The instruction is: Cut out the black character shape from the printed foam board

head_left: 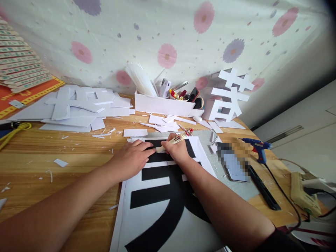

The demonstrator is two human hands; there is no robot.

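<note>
A white sheet with a large black printed character (154, 199) lies in front of me on the table. My right hand (177, 150) grips a cream pen (177, 139) with slots in its barrel and a small red ornament at its top end. The pen slants down towards the upper part of the character. My left hand (132, 157) lies on the sheet's upper left with its fingers stretched out. Its fingertips touch or nearly touch a small white piece (160, 149) on the black print, just left of my right hand. The pen's tip is hidden.
Cut white boards (78, 105) are heaped at back left. A white box (162, 104) holds tools; a white three-dimensional character (227, 96) stands beside it. On the right are a phone (233, 162), a blue glue gun (259, 148), a black bar (264, 189) and a power strip (304, 196).
</note>
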